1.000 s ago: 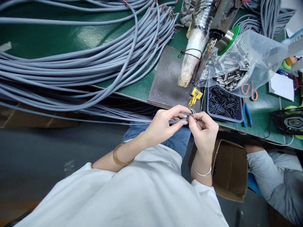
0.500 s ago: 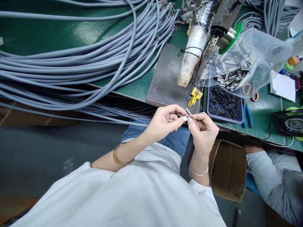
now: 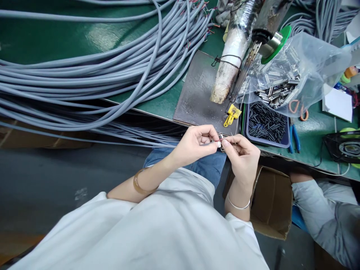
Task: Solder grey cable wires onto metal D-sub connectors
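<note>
My left hand (image 3: 195, 143) is closed in a pinch around the end of a grey cable, just in front of the bench edge. Thin coloured wires (image 3: 221, 140), one of them red, come out of the cable end, beside a small white piece (image 3: 218, 144). The fingertips of my right hand (image 3: 242, 157) are pressed together on these wires. Behind the fingertips a small metal connector (image 3: 221, 135) shows in part. Beyond the hands, a yellow clip (image 3: 232, 115) sits on a dark plate (image 3: 194, 90).
Many grey cables (image 3: 112, 71) cover the bench's left. A soldering iron (image 3: 244, 77) and a wrapped white tube (image 3: 225, 75) reach down over the plate. To the right are a tray of black sleeves (image 3: 288, 140), a bag of connectors (image 3: 312, 71), pliers (image 3: 295, 138) and another person's sleeve (image 3: 312, 202).
The wires and white piece have turned slightly between my fingertips, and a red wire now shows more clearly. Both hands stay in nearly the same place.
</note>
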Tool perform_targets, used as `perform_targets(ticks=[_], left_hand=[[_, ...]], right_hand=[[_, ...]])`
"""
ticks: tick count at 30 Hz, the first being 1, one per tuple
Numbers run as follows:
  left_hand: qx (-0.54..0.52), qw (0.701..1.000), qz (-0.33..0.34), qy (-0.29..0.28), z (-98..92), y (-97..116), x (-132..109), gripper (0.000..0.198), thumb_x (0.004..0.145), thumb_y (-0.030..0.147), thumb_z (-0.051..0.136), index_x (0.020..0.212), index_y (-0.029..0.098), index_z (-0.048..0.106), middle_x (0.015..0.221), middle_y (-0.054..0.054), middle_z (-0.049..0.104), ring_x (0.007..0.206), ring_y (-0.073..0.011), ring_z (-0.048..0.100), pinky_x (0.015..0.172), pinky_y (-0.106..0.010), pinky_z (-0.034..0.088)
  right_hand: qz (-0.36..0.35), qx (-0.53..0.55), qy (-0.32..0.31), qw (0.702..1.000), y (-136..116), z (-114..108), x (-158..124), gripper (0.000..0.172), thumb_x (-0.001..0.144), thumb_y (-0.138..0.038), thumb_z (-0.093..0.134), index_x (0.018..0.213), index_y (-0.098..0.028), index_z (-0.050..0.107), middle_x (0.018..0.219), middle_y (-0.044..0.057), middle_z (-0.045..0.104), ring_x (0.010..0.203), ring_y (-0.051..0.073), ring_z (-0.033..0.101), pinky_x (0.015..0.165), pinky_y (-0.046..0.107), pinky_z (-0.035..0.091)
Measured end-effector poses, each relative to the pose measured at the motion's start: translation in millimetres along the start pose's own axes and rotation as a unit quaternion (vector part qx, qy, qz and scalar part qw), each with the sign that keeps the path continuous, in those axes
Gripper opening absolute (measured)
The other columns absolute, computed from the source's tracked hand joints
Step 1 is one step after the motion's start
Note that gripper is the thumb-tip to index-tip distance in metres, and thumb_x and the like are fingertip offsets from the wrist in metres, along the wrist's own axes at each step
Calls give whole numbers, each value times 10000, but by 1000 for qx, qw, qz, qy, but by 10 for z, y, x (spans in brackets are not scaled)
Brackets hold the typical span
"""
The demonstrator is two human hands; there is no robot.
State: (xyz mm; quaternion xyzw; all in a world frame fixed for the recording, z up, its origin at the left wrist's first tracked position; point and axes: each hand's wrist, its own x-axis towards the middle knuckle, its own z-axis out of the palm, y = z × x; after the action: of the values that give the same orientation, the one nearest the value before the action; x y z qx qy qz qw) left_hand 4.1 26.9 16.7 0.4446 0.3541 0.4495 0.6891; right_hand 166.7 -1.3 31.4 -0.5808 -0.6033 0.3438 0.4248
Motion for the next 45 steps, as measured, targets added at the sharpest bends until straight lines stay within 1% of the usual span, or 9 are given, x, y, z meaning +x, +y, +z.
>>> perform_targets(ticks=[4, 8, 13, 20, 23, 26, 31, 39, 45], left_hand=[[-24, 999, 9, 21, 20, 9, 5, 177, 690, 168, 754, 707, 148, 579, 582, 79, 470, 487, -18, 346, 462, -156, 298], [-62, 997, 14, 39, 8, 17, 3, 217, 695, 199, 791, 719, 154, 579, 588, 79, 484, 472, -16, 334, 455, -162, 307], [-65, 997, 29, 33, -28, 27, 10, 207, 711, 180, 783, 719, 154, 577, 604, 69, 509, 474, -14, 345, 470, -160, 332], [-26, 1000, 14, 5, 3, 10, -9, 199, 707, 191, 794, 742, 137, 605, 660, 45, 560, 529, -27, 434, 512, -158, 373], [-26, 1000, 4, 4, -4, 9, -12, 201, 735, 214, 798, 758, 137, 614, 635, 49, 554, 504, -26, 428, 488, -160, 356], [-25, 1000, -1, 12, -21, 14, -5, 243, 717, 234, 832, 750, 143, 610, 580, 68, 519, 470, -22, 397, 461, -160, 335], [-27, 1000, 2, 13, -29, 14, 2, 241, 720, 239, 839, 761, 136, 625, 572, 69, 530, 464, -21, 417, 453, -153, 345], [-55, 997, 5, 51, -50, -3, 16, 278, 727, 294, 833, 752, 152, 596, 594, 57, 551, 448, -24, 400, 433, -169, 327], [-62, 996, 17, 60, -44, -10, 16, 249, 705, 229, 820, 706, 157, 582, 601, 67, 513, 482, -29, 378, 487, -184, 353]], right_hand=[[-43, -40, 32, 998, -13, 43, -18, 197, 924, -342, 664, 807, -193, 717, 713, -14, 613, 557, 76, 443, 520, 248, 345], [-41, -23, 35, 998, 5, 71, -30, 200, 910, -336, 680, 775, -193, 716, 686, -23, 607, 534, 69, 456, 494, 240, 327], [-57, -18, 99, 993, 3, 38, -76, 207, 942, -334, 634, 1055, -234, 776, 743, 4, 707, 593, 109, 617, 525, 243, 444], [-155, -141, 17, 978, -69, -20, -103, 262, 942, -257, 634, 1166, -289, 766, 912, 32, 790, 563, 101, 608, 512, 253, 457], [-180, -156, 77, 968, -45, -35, -98, 288, 934, -227, 640, 1186, -302, 755, 948, 28, 799, 545, 97, 595, 517, 248, 478], [-180, -173, 121, 961, -21, -44, -94, 286, 930, -232, 645, 1186, -296, 755, 904, 20, 796, 498, 87, 547, 500, 242, 478], [-189, -199, 54, 960, -36, -15, -89, 285, 939, -221, 629, 1186, -284, 757, 960, 34, 803, 524, 81, 553, 531, 239, 481], [-226, -240, 55, 943, 42, 23, -99, 324, 950, -216, 611, 1245, -274, 733, 829, 22, 784, 509, 83, 550, 575, 236, 488], [-158, -186, 90, 965, 70, -10, -108, 221, 949, -264, 623, 1101, -260, 784, 754, 9, 760, 456, 85, 507, 462, 243, 404]])
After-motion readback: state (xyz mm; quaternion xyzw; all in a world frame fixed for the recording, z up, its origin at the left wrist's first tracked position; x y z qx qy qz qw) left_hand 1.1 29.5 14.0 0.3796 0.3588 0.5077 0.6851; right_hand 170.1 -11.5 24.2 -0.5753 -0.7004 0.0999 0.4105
